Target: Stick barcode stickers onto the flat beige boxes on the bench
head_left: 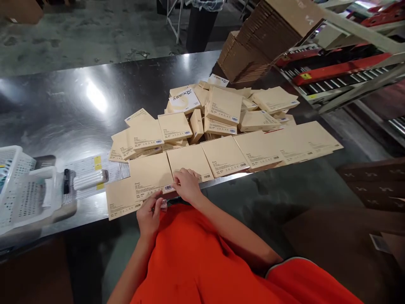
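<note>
The box [151, 171] is cream, square and flat, lying face-up in a row of matching boxes [222, 154] along the near edge of the table [57, 105]. Small dark print runs along its near side, and a white barcode label [168, 187] sits at its near right corner. Just below that corner shows a white label strip [163, 205], barcoded and partly hidden.

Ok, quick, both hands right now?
Left hand: closed, seemingly holding a barcode label strip.
Right hand: partly curled over a cream box; grip can't be told.
</note>
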Action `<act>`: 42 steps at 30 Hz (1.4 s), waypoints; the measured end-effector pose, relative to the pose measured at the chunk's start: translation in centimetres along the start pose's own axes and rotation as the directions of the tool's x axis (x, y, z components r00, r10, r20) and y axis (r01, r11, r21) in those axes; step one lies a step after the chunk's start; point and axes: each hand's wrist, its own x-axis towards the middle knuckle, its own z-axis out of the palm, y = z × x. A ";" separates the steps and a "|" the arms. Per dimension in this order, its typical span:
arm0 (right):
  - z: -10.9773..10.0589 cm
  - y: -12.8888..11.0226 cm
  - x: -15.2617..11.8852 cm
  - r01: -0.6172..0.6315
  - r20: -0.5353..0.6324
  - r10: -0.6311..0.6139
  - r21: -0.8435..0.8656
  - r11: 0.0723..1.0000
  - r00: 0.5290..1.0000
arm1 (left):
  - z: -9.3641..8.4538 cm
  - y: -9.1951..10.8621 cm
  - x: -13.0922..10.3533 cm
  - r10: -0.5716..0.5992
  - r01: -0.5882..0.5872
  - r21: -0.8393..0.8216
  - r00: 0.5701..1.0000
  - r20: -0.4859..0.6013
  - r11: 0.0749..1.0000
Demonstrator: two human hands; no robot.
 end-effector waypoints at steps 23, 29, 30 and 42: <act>-5.2 8.6 -6.9 -0.102 0.116 -0.042 0.964 0.246 0.992 | 7.1 10.6 -0.8 -0.077 0.160 -0.295 0.959 0.274 0.942; -6.0 11.2 -5.9 0.094 -0.133 0.022 0.800 0.593 0.991 | 8.5 10.5 -0.9 0.050 -0.045 -0.035 0.983 0.179 0.998; -6.2 11.7 -5.3 0.107 -0.189 0.047 0.722 0.684 0.981 | 8.7 10.2 -0.9 0.088 -0.086 -0.018 0.982 0.167 0.996; -4.5 12.4 -1.9 -0.160 -0.065 0.173 0.178 0.971 0.983 | 9.5 8.1 -0.6 0.145 -0.162 0.067 0.966 0.214 0.984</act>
